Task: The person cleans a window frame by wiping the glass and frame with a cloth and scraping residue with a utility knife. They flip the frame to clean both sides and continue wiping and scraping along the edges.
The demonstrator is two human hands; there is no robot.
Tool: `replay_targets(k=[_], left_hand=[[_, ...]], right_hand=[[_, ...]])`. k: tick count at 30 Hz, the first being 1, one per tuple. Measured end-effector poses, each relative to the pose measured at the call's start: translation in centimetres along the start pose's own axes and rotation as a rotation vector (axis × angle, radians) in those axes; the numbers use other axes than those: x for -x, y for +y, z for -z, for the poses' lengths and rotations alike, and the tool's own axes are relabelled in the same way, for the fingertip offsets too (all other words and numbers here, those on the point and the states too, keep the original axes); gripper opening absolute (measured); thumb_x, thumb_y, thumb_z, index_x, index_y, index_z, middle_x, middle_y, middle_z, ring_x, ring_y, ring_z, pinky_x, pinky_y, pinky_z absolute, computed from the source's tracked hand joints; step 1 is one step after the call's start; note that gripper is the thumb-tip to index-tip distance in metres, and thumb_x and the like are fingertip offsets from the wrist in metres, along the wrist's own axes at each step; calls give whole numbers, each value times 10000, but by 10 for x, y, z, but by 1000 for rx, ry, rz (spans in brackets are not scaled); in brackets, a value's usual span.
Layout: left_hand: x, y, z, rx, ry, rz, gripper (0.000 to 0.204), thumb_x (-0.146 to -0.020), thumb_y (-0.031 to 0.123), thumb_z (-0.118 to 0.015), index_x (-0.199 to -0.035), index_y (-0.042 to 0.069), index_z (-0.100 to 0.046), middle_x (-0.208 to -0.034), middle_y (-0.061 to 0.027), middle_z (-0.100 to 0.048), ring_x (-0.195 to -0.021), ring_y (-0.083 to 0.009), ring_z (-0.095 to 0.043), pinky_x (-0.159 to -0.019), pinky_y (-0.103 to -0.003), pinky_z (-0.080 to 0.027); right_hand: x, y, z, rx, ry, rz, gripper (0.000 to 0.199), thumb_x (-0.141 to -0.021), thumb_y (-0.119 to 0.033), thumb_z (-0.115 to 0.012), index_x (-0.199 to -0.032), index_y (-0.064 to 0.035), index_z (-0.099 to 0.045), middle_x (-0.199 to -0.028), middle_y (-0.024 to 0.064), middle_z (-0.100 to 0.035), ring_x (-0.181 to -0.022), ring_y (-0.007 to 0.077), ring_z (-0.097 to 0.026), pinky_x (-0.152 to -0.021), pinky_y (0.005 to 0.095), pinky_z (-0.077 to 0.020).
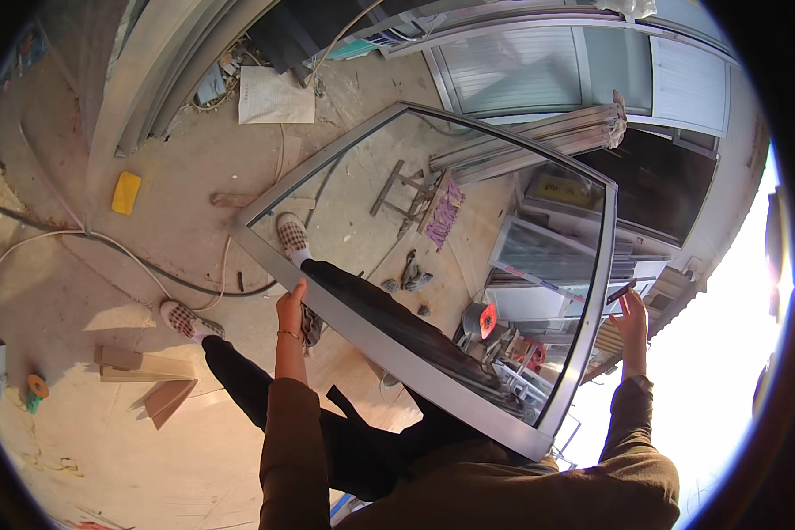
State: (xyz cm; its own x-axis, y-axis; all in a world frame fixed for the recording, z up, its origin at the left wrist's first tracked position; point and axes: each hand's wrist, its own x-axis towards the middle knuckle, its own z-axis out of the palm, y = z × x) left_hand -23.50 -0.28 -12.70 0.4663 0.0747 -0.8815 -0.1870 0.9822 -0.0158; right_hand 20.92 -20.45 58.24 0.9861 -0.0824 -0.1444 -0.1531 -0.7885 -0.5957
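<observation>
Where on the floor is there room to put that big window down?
The widest bare patch of floor lies at the lower left, bordered by the wooden boards, the tape roll and the left shoe. Another lies between the yellow block and the white cable. Right of the glazed frame, by stacked frames and tools, it is crowded.

A: What's held?
B: Glazed aluminium window frame (433, 371), carried tilted. Left hand (291, 306) grips its lower-left rail, fingers wrapped over the edge.
A: Right?
B: Right hand (631, 318) on the far right rail, holding a dark strip (621, 292) against it.
A: Below the left grip?
B: Concrete floor (150, 221), wood offcuts (146, 375), yellow block (125, 193) farther off.
</observation>
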Motion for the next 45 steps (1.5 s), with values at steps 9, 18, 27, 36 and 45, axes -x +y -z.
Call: replay_targets(k=[9, 18, 27, 36, 45], left_hand=[[-2, 4, -1, 31, 12, -14, 402, -985, 352, -784, -1063, -40, -733, -1016, -61, -748, -841, -172, -720, -733, -326, -561], [-11, 8, 9, -84, -50, 65, 408, -1006, 417, -744, -1091, 18, -729, -1013, -81, -772, -838, -239, -763, -723, -384, -605], [10, 29, 27, -525, 215, -123, 465, -1001, 446, -738, -867, 1, -738, -852, -75, -726, -721, -179, -656, -636, -385, -497], [136, 118, -81, -233, 115, -373, 414, -1071, 322, -568, -1295, -10, -674, -1188, -66, -697, -1023, -194, -655, -913, -355, -511], [346, 26, -284, -1175, -1086, -901, 605, -986, 241, -697, -1533, 46, -531, -1549, -176, -514, -1431, -402, -465, -1223, -460, -349]], right_hand=[[7, 18, -55, -416, -152, 107, 142, -1002, -315, -737, -1040, -192, -679, -1422, -16, -670, -1244, 179, -570, -891, 556, -522], [27, 48, -88, -574, -91, 155, 158, -954, -195, -774, -1100, -142, -746, -1087, -7, -742, -1058, 191, -682, -948, 356, -562], [34, 41, -117, -741, -213, 141, 110, -1034, -200, -690, -1079, -109, -733, -1053, 92, -778, -953, 235, -755, -943, 406, -620], [29, 45, -117, -771, -283, 171, 170, -1080, -190, -613, -1161, -77, -712, -1119, 94, -775, -994, 207, -757, -901, 332, -619], [46, 6, -136, -783, -178, 140, 135, -1028, -178, -706, -1124, -83, -727, -1022, 30, -744, -913, 154, -738, -822, 291, -606]])
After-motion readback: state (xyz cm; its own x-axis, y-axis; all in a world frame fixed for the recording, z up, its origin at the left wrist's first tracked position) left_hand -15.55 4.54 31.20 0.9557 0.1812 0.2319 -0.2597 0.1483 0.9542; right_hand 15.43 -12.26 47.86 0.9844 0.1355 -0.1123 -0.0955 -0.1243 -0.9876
